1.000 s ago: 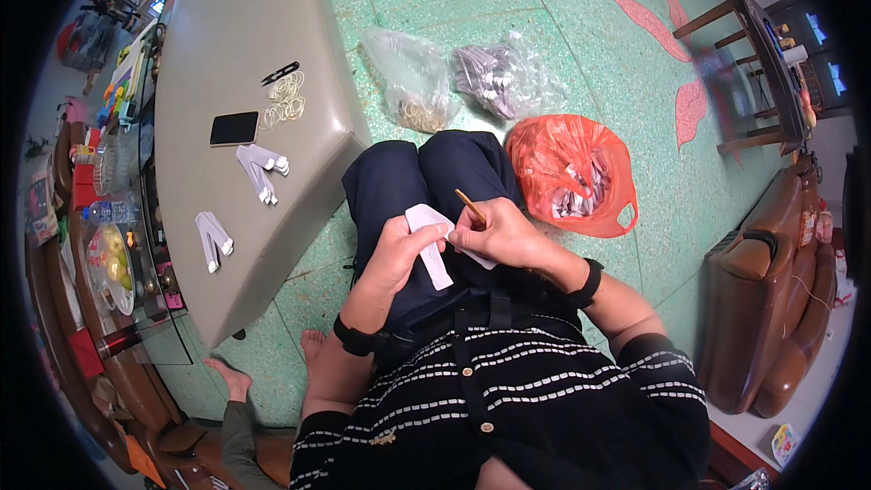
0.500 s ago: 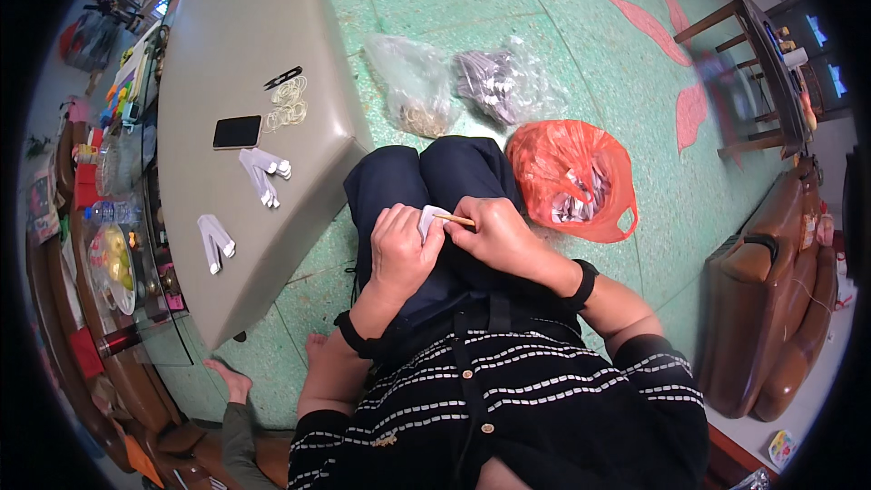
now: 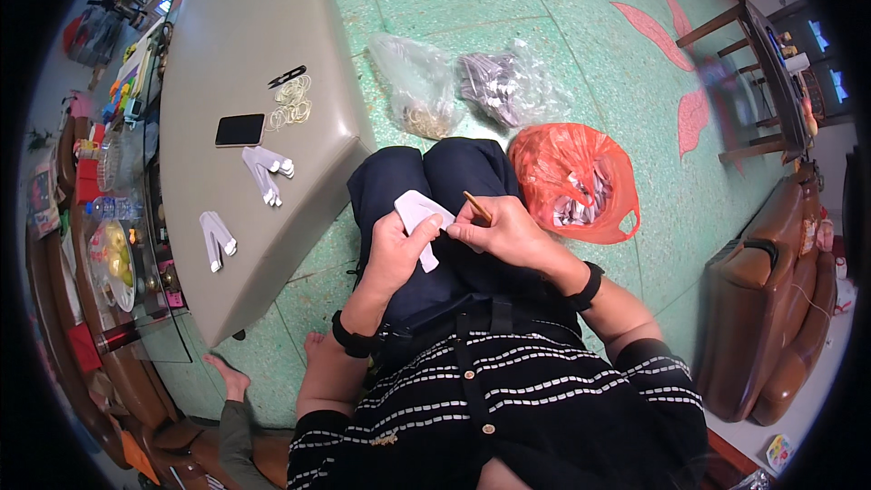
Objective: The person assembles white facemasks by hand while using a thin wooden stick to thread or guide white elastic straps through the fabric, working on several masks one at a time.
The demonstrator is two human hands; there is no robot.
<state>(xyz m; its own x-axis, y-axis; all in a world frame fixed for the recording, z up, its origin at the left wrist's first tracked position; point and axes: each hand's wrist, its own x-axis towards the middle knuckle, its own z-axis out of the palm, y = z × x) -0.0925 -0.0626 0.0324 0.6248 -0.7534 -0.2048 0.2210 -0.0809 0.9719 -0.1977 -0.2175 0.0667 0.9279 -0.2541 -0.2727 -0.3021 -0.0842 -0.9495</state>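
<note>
Above my lap, my left hand (image 3: 394,247) pinches a pale lavender V-shaped strip (image 3: 415,207) between thumb and fingers; one leg of it hangs below the thumb. My right hand (image 3: 510,234) is closed around a thin brown wooden stick (image 3: 475,206), which points up and to the left. Its thumb and fingertips also meet the strip's other leg. To my left on the beige padded bench (image 3: 263,18) lie a similar V-shaped strip (image 3: 215,234) and a small stack of such strips (image 3: 265,171) with white ends.
The bench also bears a black phone (image 3: 240,130), pale rubber bands (image 3: 292,100) and black thread snips (image 3: 287,77). Beyond my knees are a clear bag with bands (image 3: 417,82) and a clear bag of strips (image 3: 499,82). A red plastic bag (image 3: 562,150) stands by my right knee.
The strip has spread into a wider V between my hands, showing more of itself. The stick has swung from nearly level, touching the strip, to tilted upward and apart from it.
</note>
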